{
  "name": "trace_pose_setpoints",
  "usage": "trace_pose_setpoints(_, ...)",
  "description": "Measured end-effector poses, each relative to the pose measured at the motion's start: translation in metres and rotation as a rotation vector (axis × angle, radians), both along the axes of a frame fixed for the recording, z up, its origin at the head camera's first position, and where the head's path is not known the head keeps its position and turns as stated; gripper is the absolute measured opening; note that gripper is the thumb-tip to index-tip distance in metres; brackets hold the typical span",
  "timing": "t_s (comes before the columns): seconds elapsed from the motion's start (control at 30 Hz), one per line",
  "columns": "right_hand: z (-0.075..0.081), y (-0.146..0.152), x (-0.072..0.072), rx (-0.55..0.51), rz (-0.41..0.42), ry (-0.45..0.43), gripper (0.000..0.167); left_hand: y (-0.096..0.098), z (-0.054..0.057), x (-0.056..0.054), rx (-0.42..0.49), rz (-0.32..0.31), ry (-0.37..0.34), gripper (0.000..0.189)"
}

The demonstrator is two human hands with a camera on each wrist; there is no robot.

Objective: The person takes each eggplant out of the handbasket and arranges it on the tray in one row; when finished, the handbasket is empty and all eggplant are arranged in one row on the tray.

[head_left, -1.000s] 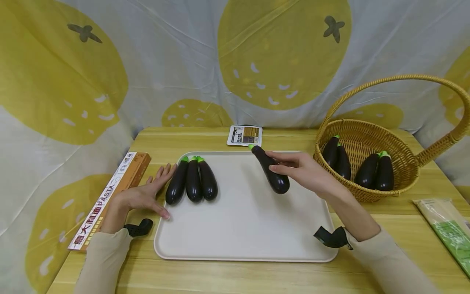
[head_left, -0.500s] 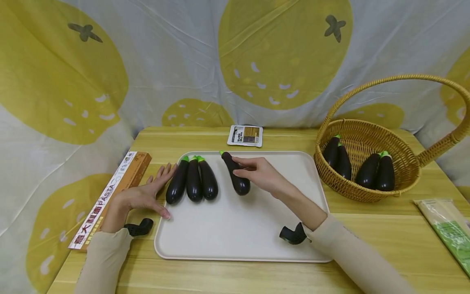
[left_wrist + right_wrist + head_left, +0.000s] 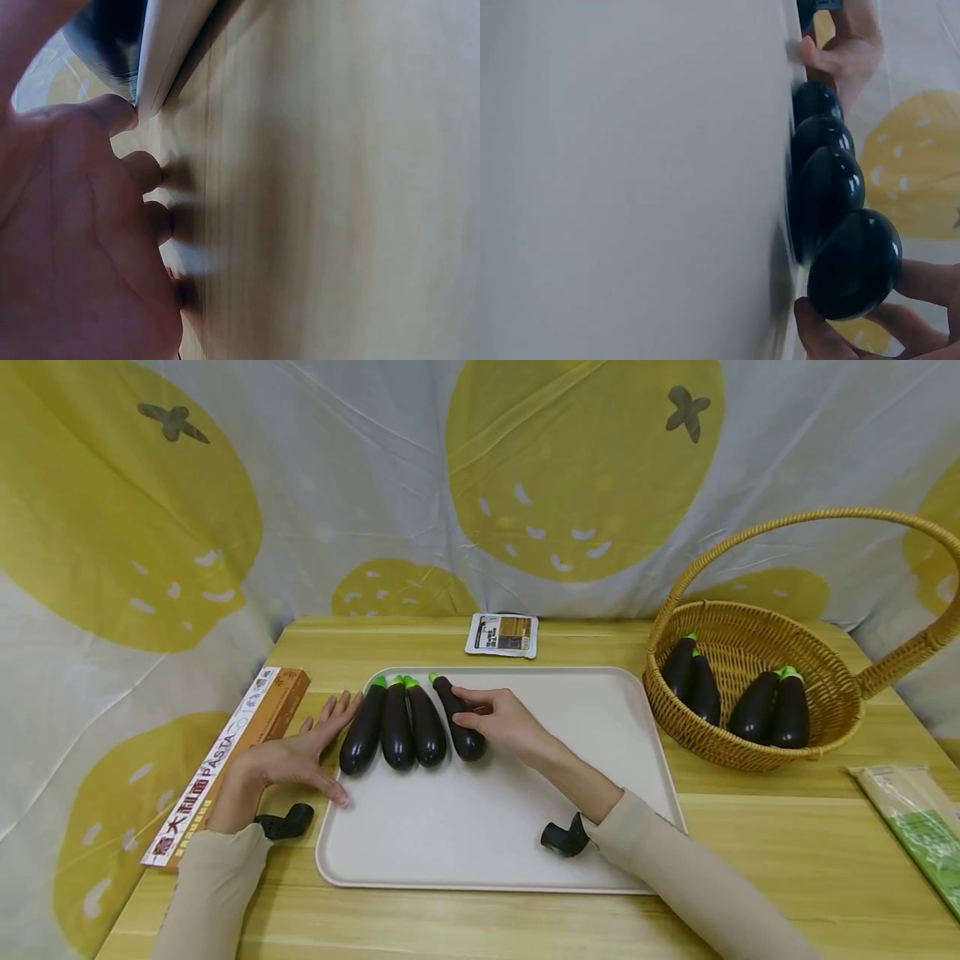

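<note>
My right hand pinches an eggplant between thumb and fingers, just right of three eggplants that lie side by side on the white tray. In the right wrist view the held eggplant is nearest the camera, close to the row behind it. Spread at the tray's left edge, my left hand has its thumb over the rim and its fingers beside the leftmost eggplant. In the left wrist view that hand shows its palm, with fingertips down at the wooden table.
A wicker basket with a tall handle stands at the right, with several eggplants inside. A pasta box lies at the left, a small packet behind the tray, and a green-and-clear bag at the right edge.
My right hand has carried its eggplant leftward across the tray, from the right half to beside the row of three. The left hand has stayed in place.
</note>
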State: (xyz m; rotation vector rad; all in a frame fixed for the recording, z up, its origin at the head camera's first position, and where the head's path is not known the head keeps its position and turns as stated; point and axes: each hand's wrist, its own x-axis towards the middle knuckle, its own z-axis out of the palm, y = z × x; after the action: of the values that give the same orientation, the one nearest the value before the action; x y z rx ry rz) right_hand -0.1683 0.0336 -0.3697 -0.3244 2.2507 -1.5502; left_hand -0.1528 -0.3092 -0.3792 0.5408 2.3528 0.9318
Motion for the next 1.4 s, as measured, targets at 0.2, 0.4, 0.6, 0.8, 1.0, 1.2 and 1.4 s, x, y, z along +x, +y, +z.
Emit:
trace_pose_setpoints(0.2,-0.003,-0.005,-0.003,0.026,-0.002,0.015,0.049,-0.001,0.001,0.0,0.002,0.001,0.001,0.15)
trace_pose_setpoints(0.4,-0.004,-0.01,-0.004,0.033,0.018,0.041,0.048,-0.002,0.0,0.001,0.004,-0.002,0.006,0.149)
trace_pose_setpoints(0.6,-0.006,-0.012,-0.005,0.027,0.04,0.069,0.049,-0.001,0.001,0.001,0.002,-0.003,0.003,0.149)
trace_pose_setpoints(0.8,-0.007,-0.014,-0.005,0.047,0.054,0.1,0.049,0.0,0.001,0.001,-0.001,-0.006,0.0,0.149)
trace_pose_setpoints(1.0,-0.006,-0.016,-0.004,0.094,0.049,0.112,0.05,0.001,0.001,0.0,0.002,-0.008,0.004,0.149)
trace_pose_setpoints(1.2,-0.006,-0.016,-0.004,0.142,0.054,0.126,0.05,0.001,0.001,0.0,0.0,-0.005,0.006,0.149)
trace_pose_setpoints(1.4,-0.008,-0.016,-0.007,0.141,0.052,0.123,0.05,0.001,0.001,0.0,-0.003,-0.007,0.006,0.15)
